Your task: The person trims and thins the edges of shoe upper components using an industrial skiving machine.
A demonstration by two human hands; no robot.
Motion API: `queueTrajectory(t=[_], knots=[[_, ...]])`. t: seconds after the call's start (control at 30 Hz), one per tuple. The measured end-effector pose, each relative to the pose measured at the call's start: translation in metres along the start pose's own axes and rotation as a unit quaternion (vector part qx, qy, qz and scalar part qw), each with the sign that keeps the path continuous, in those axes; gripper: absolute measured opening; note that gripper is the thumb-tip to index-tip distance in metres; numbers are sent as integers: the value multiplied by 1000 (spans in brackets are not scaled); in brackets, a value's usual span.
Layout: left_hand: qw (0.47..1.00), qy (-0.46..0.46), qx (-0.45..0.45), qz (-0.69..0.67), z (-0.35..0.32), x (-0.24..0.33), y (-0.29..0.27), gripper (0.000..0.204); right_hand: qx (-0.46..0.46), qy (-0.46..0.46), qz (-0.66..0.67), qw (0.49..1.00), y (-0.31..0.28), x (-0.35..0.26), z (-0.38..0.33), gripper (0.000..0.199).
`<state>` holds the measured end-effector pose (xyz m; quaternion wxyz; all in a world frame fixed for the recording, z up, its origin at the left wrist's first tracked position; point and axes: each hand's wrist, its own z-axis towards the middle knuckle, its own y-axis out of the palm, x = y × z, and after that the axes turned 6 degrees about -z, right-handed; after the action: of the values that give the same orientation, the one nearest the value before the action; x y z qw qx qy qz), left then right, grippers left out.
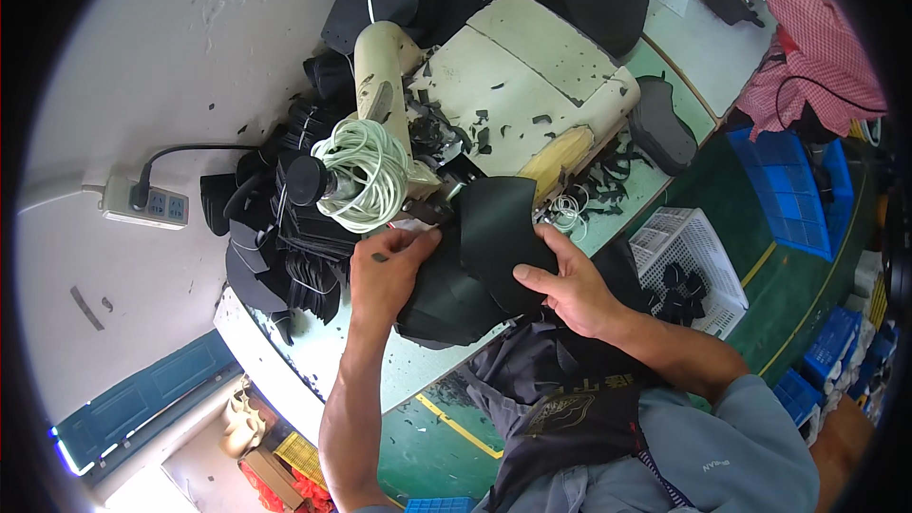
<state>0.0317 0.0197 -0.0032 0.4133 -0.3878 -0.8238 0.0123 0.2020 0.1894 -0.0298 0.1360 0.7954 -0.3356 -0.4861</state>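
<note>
A flat black leather-like piece (501, 228) with curved edges lies under my hands, its upper end close to the working head of a cream-coloured machine (518, 62). My right hand (581, 293) grips its right edge, thumb on top and fingers beneath. The closed left hand (382, 274) pinches black material beside the machine head, with a small dark scrap stuck to its back. More black pieces (442, 299) lie below the held one, on the table's near edge. A coil of pale cord (366, 176) hangs on the machine's post, just beyond my left hand.
Tied bundles of black pieces (309, 228) crowd the left side and back of the table. Black scraps (608, 176) litter the machine and tabletop. A white basket (698, 266) and a blue crate (793, 185) stand at the right. A power strip (147, 204) hangs on the wall.
</note>
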Motion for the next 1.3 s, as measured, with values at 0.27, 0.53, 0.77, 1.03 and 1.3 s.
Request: queueTrajectory(t=[0.27,0.53,0.77,1.03,1.3], knots=[[990,106,-22,-95,-16,-7,3,33,2,4,23,1000,-10,0,-3,47],[999,18,31,25,-1,-7,1,32,9,-7,-7,1000,1,2,-2,47],[988,6,-50,-149,-11,-3,-4,31,6,5,-5,1000,-8,0,-5,51],[999,36,-4,-8,-4,10,5,34,18,-11,30,999,-12,4,-6,52],[999,17,-4,50,-4,-1,-3,36,13,-17,33,999,-10,14,-6,52]])
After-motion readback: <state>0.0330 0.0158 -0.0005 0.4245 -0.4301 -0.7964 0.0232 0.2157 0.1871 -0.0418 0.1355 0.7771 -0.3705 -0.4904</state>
